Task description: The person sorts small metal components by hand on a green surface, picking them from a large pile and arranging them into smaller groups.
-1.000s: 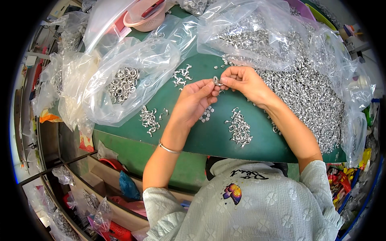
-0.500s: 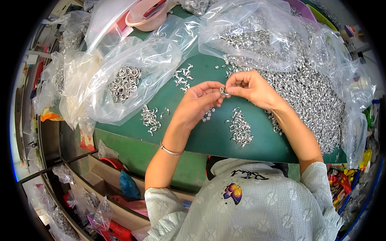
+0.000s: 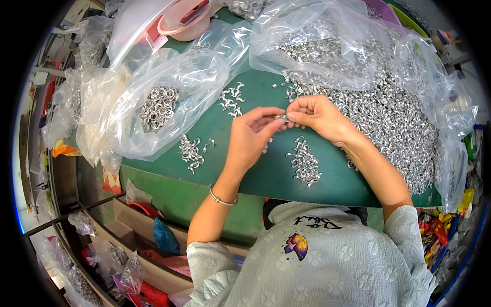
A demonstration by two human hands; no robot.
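Over the middle of the green tabletop, my left hand and my right hand meet fingertip to fingertip. Both pinch one small silvery metal piece; its exact shape is mostly covered by my fingers. Below my right hand lies a small heap of curved metal pieces. Beyond my left hand is a loose cluster of similar hooked pieces, with another cluster nearer the table's front edge. A few tiny pieces show partly behind my left hand.
A great mound of metal pieces covers the right side, partly under clear plastic. On the left, an open plastic bag holds metal rings. A pink basket stands at the back. Cardboard-sided compartments lie below left.
My left hand has turned slightly, its wrist shifting right. My right hand has dipped a little toward me. The small metal piece stays pinched between both hands.
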